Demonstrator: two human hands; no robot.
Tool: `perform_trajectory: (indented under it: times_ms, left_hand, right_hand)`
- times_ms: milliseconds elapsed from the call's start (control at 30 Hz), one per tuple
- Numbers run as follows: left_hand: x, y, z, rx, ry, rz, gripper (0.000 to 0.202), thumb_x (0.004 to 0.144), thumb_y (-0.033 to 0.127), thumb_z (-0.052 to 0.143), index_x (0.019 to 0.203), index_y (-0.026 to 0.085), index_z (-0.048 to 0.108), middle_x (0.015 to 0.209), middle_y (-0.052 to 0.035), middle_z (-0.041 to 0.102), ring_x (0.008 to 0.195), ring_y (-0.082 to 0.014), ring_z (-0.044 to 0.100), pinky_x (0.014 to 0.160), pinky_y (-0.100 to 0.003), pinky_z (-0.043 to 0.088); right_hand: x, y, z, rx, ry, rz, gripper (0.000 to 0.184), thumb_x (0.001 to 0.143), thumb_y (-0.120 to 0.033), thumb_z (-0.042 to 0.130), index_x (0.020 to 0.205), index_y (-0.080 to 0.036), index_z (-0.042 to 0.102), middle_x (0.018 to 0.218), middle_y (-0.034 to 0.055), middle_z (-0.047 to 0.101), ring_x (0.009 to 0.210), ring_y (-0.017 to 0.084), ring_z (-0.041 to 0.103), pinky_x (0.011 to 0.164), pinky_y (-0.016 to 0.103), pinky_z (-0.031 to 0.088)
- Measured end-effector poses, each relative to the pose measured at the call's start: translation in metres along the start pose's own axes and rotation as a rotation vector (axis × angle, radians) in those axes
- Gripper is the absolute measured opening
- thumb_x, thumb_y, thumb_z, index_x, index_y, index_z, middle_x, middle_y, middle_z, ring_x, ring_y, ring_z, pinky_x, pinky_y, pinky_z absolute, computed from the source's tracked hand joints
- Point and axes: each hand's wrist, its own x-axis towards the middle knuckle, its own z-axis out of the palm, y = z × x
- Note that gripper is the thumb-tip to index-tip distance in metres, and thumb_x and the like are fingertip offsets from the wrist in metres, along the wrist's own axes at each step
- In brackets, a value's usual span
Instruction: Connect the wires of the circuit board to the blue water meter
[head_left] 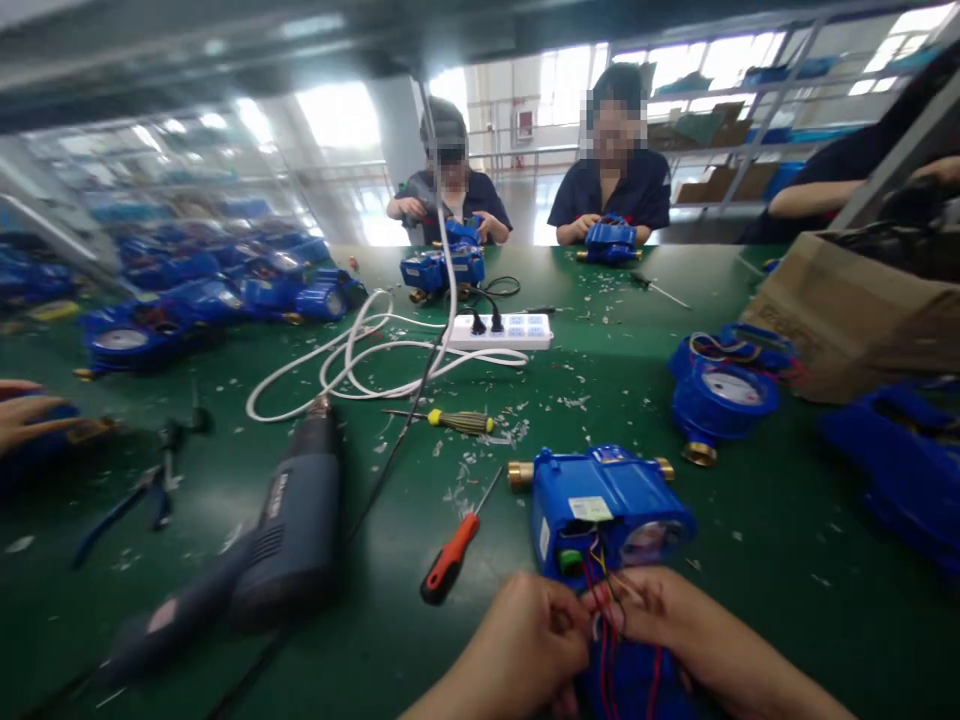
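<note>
Blue meter housing (600, 505) sits on the green surface (750, 520), just beyond both hands. Left hand (525, 640) and right hand (660, 610) meet over the thin red wires (604, 610) trailing from its near face; fingers pressed together, pinching the strands. Judgement: wires limp and fragile, best held near the ends; the body with brass fittings (520, 474) looks heavy and rigid.

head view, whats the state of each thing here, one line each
left hand: closed, pinching the wires
right hand: closed, pinching the wires
wires: red and black, loose, held between both hands
blue meter: on the table, wires coming out of it
orange screwdriver: lying flat, untouched
heat gun: lying on its side
power strip: two black plugs in
cardboard box: open
</note>
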Motion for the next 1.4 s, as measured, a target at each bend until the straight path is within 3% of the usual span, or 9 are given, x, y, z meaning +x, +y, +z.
perform_trajectory:
  times_ms: [133, 233, 400, 567, 700, 1033, 1133, 1267, 1400]
  left_hand:
    - [-0.002, -0.005, 0.005, 0.124, 0.021, -0.017, 0.013, 0.062, 0.025, 0.042, 0.061, 0.016, 0.051, 0.047, 0.0017, 0.049, 0.038, -0.0122, 0.05, 0.034, -0.018, 0.031]
    - [0.001, -0.01, 0.004, 0.234, 0.072, 0.025, 0.011, 0.063, 0.021, 0.041, 0.057, 0.016, 0.049, 0.049, 0.0012, 0.047, 0.042, -0.0098, 0.045, 0.038, -0.017, 0.024]
    - [0.006, -0.015, -0.002, 0.452, 0.113, 0.107, 0.014, 0.058, 0.013, 0.046, 0.057, 0.013, 0.06, 0.05, 0.0023, 0.045, 0.047, -0.0069, 0.034, 0.044, -0.018, 0.022]
    - [0.003, -0.015, 0.001, 0.471, 0.122, 0.167, 0.019, 0.067, 0.019, 0.044, 0.057, 0.013, 0.06, 0.052, -0.0002, 0.05, 0.049, -0.0092, 0.041, 0.043, -0.017, 0.025]
    - [-0.002, -0.01, 0.005, 0.512, 0.107, 0.142, 0.019, 0.066, 0.017, 0.042, 0.054, 0.014, 0.056, 0.05, 0.0009, 0.05, 0.048, -0.0098, 0.044, 0.04, -0.016, 0.025]
    - [-0.003, -0.008, 0.002, 0.447, 0.088, 0.179, 0.019, 0.072, 0.024, 0.045, 0.056, 0.016, 0.051, 0.05, -0.0006, 0.056, 0.045, -0.0121, 0.049, 0.041, -0.019, 0.028]
    - [-0.002, -0.012, 0.001, 0.386, 0.084, 0.157, 0.018, 0.074, 0.025, 0.045, 0.062, 0.015, 0.053, 0.056, -0.0016, 0.056, 0.052, -0.0122, 0.049, 0.044, -0.018, 0.03]
    - [0.004, -0.015, 0.001, 0.381, 0.084, 0.109, 0.009, 0.065, 0.016, 0.047, 0.061, 0.014, 0.054, 0.056, 0.0003, 0.049, 0.051, -0.0097, 0.042, 0.044, -0.018, 0.027]
    - [0.012, -0.012, 0.004, 0.436, 0.162, 0.017, 0.009, 0.054, 0.008, 0.048, 0.053, 0.013, 0.055, 0.048, 0.0033, 0.043, 0.043, -0.007, 0.034, 0.042, -0.018, 0.023]
  right_hand:
    - [-0.007, -0.008, -0.007, 0.193, -0.102, 0.062, 0.028, 0.068, -0.035, 0.074, 0.082, -0.012, 0.066, 0.078, 0.0023, 0.065, 0.08, 0.016, 0.061, 0.076, 0.024, 0.044]
    - [-0.009, -0.014, -0.006, 0.203, -0.097, 0.058, 0.025, 0.07, -0.034, 0.073, 0.082, -0.014, 0.066, 0.074, 0.0, 0.065, 0.079, 0.015, 0.061, 0.08, 0.026, 0.043]
    - [-0.004, -0.024, 0.002, 0.22, -0.218, 0.012, 0.02, 0.071, -0.035, 0.071, 0.081, -0.017, 0.067, 0.071, -0.0014, 0.063, 0.077, 0.015, 0.061, 0.075, 0.024, 0.044]
    - [-0.005, -0.008, 0.004, 0.391, -0.071, 0.08, 0.014, 0.065, -0.022, 0.072, 0.077, -0.015, 0.068, 0.062, -0.0046, 0.057, 0.058, 0.006, 0.051, 0.058, 0.014, 0.038]
    - [-0.01, 0.006, 0.001, 0.351, -0.036, 0.108, 0.012, 0.064, -0.014, 0.069, 0.075, -0.014, 0.067, 0.063, -0.0041, 0.057, 0.062, 0.009, 0.05, 0.06, 0.017, 0.038]
    - [-0.011, 0.007, 0.005, 0.382, -0.019, 0.08, 0.022, 0.064, -0.021, 0.074, 0.083, -0.012, 0.068, 0.07, 0.0007, 0.063, 0.066, 0.01, 0.056, 0.069, 0.021, 0.041]
    - [-0.01, 0.005, 0.011, 0.39, -0.009, 0.05, 0.022, 0.065, -0.025, 0.075, 0.083, -0.013, 0.069, 0.067, -0.0006, 0.063, 0.063, 0.01, 0.058, 0.064, 0.019, 0.042]
    - [-0.006, 0.006, 0.015, 0.433, -0.069, -0.018, 0.022, 0.064, -0.031, 0.078, 0.08, -0.018, 0.071, 0.066, -0.0011, 0.065, 0.062, 0.01, 0.061, 0.064, 0.018, 0.044]
    - [0.002, 0.02, 0.006, 0.324, -0.115, -0.045, 0.027, 0.064, -0.042, 0.077, 0.081, -0.021, 0.072, 0.072, 0.0013, 0.07, 0.07, 0.013, 0.064, 0.069, 0.018, 0.047]
